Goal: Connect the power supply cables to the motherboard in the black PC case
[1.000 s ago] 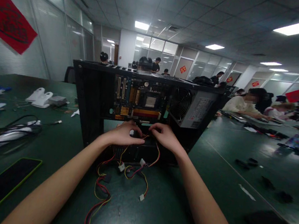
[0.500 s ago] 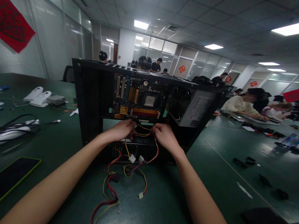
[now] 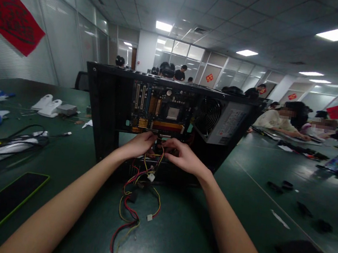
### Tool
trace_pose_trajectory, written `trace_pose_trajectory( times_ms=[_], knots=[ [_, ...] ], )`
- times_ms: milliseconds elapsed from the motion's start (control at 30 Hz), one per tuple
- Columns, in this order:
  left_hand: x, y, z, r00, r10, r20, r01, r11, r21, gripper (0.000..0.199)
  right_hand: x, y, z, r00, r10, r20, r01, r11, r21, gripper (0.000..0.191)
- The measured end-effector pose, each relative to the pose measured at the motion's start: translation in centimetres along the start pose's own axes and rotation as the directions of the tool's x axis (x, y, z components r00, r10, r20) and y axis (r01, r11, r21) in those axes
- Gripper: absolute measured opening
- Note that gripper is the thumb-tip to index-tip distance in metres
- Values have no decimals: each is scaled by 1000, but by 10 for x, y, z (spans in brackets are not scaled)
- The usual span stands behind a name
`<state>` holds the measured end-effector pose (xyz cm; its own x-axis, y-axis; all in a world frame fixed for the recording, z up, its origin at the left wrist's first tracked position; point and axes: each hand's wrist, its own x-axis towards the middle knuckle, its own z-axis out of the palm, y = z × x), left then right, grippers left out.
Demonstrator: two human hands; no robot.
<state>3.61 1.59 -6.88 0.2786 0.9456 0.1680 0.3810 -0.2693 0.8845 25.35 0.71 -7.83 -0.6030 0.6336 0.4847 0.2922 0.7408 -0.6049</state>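
A black computer case (image 3: 99,129) stands open-sided on the table, its motherboard (image 3: 140,103) and grey power supply (image 3: 227,124) facing me. My left hand (image 3: 141,144) is closed in a pinch on power cables just below the motherboard; its fingertips are partly hidden. Close by on the right, my right hand (image 3: 183,156) curls its thumb and fingers at a yellow-and-red strand, fingertips against it. Loose power cables (image 3: 134,214) hang down and trail over the table toward me. Two white connectors, one hanging (image 3: 151,177) and one lower down (image 3: 149,217), end these strands.
The green table (image 3: 172,236) carries a phone-like black slab (image 3: 3,208), a white power strip with black cords (image 3: 11,150) and white plastic pieces (image 3: 48,105) on the left. Small black parts (image 3: 303,209) lie right. People sit at the far right, including a person in a pale top (image 3: 273,118).
My right hand has moved left toward my left hand, its fingers looser, bringing the strand along. The cables below have gathered leftward. The whole view has shifted slightly.
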Motion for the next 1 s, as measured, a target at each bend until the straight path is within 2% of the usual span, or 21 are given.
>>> trace_pose_trajectory(
  times_ms=[67,167,267,367,433,500,600,667,767,867,933,1000],
  knots=[
    [-1,1,-1,999,38,27,-40,998,50,30,0,-1,2,1000,10,-10,-11,998,-62,20],
    [-3,3,-3,978,148,144,-174,967,187,40,0,-3,3,1000,13,17,-11,988,-152,21],
    [-5,4,-4,942,204,266,-274,926,259,40,-1,-6,4,1000,-9,3,9,970,-243,17],
    [-7,7,-4,931,208,301,-295,913,280,35,-2,-9,6,999,-24,-31,15,965,-262,9],
    [-8,9,-4,934,208,289,-289,917,274,25,-3,-10,4,998,-28,-64,16,983,-181,11],
    [-9,11,-4,943,211,259,-277,928,251,18,-5,-8,1,987,-6,-163,-3,998,-55,14],
    [-7,11,-5,961,207,182,-246,943,226,20,-8,-2,-4,925,109,-363,-45,983,180,19],
    [-6,9,-5,973,183,143,-213,949,234,23,-9,3,-6,886,170,-432,-19,943,333,24],
    [-5,4,-5,979,142,145,-172,960,223,28,-11,8,-5,852,203,-482,41,893,448,31],
    [-7,1,-5,970,128,208,-160,976,148,46,-11,8,-3,834,225,-503,60,870,490,33],
    [-9,1,-5,955,176,237,-209,971,120,55,-11,7,-3,834,217,-507,94,850,518,33],
    [-11,4,-5,942,257,216,-293,943,156,58,-10,5,-3,832,205,-516,129,832,539,32]
  ],
)
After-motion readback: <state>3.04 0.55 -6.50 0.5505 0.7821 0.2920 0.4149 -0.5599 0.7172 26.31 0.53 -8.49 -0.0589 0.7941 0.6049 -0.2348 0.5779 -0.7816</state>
